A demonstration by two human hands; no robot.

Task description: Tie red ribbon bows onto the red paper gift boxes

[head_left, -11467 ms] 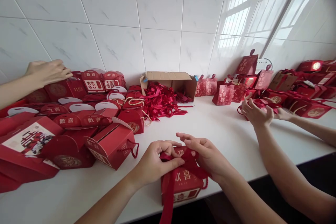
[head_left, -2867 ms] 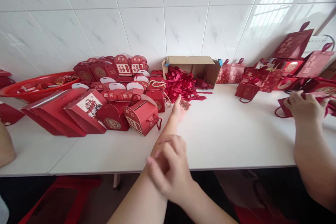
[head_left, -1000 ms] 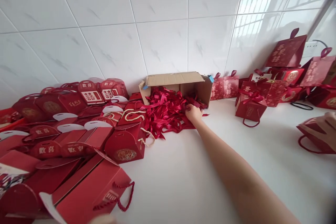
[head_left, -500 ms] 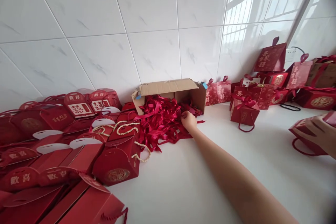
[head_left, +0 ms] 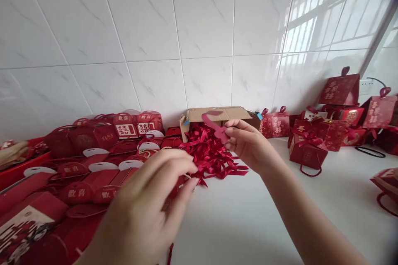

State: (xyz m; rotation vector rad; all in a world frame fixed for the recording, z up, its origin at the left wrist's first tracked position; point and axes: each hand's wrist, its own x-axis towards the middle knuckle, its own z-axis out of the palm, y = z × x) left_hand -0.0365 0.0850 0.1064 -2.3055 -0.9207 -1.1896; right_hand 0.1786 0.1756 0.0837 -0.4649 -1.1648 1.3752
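My right hand [head_left: 244, 140] pinches a single dark red ribbon [head_left: 213, 124], raised in front of the cardboard box [head_left: 217, 114]. The ribbon's free end curls up and to the left. Beneath it lies a tangled pile of red satin ribbons [head_left: 211, 159], spilling from the box onto the white counter [head_left: 224, 219]. To the left, close to the camera and blurred, is my left hand [head_left: 152, 198]. Its fingers are curved, the thumb stands apart, and nothing shows between them. It hides part of the gift boxes behind it.
Rows of red gift boxes [head_left: 77, 190] crowd the left side. More boxes [head_left: 307, 149] with bows and cord handles stand at the back right, some stacked. Another box [head_left: 387, 182] is cut off at the right edge. A tiled wall [head_left: 205, 78] closes the back.
One hand has risen from the pile with a ribbon in its fingers. My left hand now shows at lower left. The hand on the right-hand box has gone from view. Everything has shifted right in view.
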